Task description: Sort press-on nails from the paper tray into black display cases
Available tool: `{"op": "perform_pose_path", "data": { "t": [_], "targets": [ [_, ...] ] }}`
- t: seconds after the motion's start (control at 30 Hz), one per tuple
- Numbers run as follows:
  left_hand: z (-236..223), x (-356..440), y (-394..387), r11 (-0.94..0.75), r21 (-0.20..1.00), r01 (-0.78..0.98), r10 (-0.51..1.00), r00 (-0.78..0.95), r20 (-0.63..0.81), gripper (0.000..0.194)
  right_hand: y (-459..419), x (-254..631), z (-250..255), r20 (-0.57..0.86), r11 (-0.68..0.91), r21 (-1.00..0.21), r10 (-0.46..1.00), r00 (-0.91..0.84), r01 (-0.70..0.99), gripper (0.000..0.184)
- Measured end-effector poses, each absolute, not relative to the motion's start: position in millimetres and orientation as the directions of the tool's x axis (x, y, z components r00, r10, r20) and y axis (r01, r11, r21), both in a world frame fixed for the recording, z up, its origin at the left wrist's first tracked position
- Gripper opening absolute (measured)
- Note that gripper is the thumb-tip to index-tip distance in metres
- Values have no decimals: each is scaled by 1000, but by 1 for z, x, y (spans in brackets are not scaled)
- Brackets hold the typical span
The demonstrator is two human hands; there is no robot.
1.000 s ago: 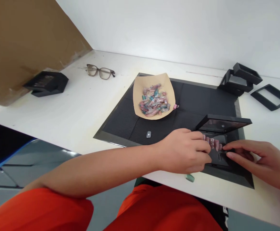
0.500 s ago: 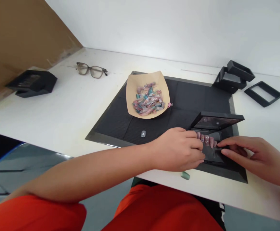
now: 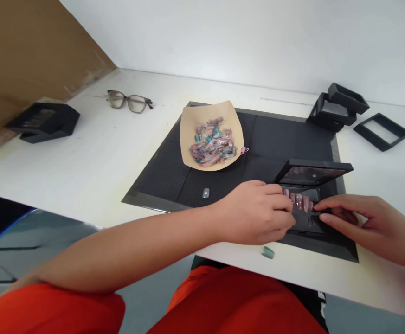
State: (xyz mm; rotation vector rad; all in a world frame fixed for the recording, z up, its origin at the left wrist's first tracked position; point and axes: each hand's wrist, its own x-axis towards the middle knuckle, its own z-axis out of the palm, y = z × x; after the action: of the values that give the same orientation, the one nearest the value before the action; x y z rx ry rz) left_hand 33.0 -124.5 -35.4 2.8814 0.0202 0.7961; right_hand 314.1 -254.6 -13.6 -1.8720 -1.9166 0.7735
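Observation:
A black case [image 3: 305, 225] lies on the dark mat with its windowed lid [image 3: 315, 174] tilted up at the back. Across its inside runs a row of pink press-on nails [image 3: 298, 201]. My left hand [image 3: 263, 211] rests over the case's left side, its fingers curled inward; whatever its fingertips hold is hidden. From the right, my right hand [image 3: 358, 218] reaches in with index finger and thumb apart. Its index fingertip touches or nearly touches the rightmost nail [image 3: 311, 205].
A tan paper tray [image 3: 188, 120] full of loose nails stands on the black mat [image 3: 275, 134]. Single nails lie nearby: grey [image 3: 206, 193] and green [image 3: 267, 252]. Black frames [image 3: 383, 132] and cases [image 3: 331, 111] sit at back right, glasses [image 3: 129, 101] and another black case [image 3: 44, 121] at left.
The view has shifted slightly. Both hands stay at the case in almost the same pose, and the row of nails looks the same.

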Motion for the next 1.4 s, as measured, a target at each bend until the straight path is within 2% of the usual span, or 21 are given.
{"op": "perform_pose_path", "data": {
  "t": [0.13, 0.2, 0.4, 0.53, 0.67, 0.73, 0.8, 0.87, 0.93, 1.0, 1.07, 1.13, 1.2, 1.3, 1.4],
  "targets": [
    [-34, 33, -124, -990, 134, -41, 33, 861, 508, 22, -253, 312, -13, -121, -29, -603, 991, -56, 798, 47],
    [-33, 34, -124, -985, 162, -56, 41, 841, 540, 19, -253, 311, -11, -124, -32, -604, 991, -54, 797, 48],
    [-27, 37, -120, -871, 460, -175, 221, 695, 684, 24, -254, 313, -12, -124, -32, -606, 991, -54, 795, 47],
    [-17, 32, -105, -895, 421, -145, 289, 531, 796, 25, -259, 319, -19, -118, -31, -617, 992, -54, 787, 46],
    [-3, 18, -86, -911, 412, -29, 347, 490, 800, 33, -264, 325, -27, -119, -73, -595, 993, 1, 800, 46],
    [3, 6, -72, -892, 450, 51, 412, 503, 760, 35, -265, 327, -28, -124, -80, -588, 992, 8, 805, 39],
    [5, -7, -55, -850, 478, 222, 520, 493, 698, 30, -267, 329, -29, -146, -100, -599, 989, 14, 795, 34],
    [4, -20, -36, -768, 469, 436, 638, 461, 616, 20, -268, 332, -28, -157, -103, -597, 988, 9, 795, 33],
    [2, -28, -20, -695, 434, 573, 713, 478, 513, 8, -269, 334, -30, -157, -98, -573, 988, 8, 814, 32],
    [4, -31, -14, -605, 374, 703, 794, 498, 349, 10, -270, 339, -35, -137, -81, -546, 991, 7, 834, 33],
    [12, -30, -17, -492, 295, 819, 867, 493, 77, 27, -271, 344, -41, -85, -38, -536, 996, -9, 844, 37],
    [23, -28, -25, -443, 228, 867, 868, 478, -132, 43, -273, 349, -47, -75, -27, -516, 997, -14, 856, 39],
    [32, -28, -31, -446, 234, 864, 841, 494, -221, 52, -273, 350, -51, -74, -31, -497, 997, -6, 867, 40],
    [36, -35, -32, -482, 312, 819, 794, 559, -239, 58, -273, 348, -51, -72, -32, -483, 997, -3, 875, 42],
    [33, -41, -29, -520, 360, 775, 762, 611, -215, 55, -273, 346, -49, -56, -32, -473, 998, 7, 880, 43]
  ]
}}
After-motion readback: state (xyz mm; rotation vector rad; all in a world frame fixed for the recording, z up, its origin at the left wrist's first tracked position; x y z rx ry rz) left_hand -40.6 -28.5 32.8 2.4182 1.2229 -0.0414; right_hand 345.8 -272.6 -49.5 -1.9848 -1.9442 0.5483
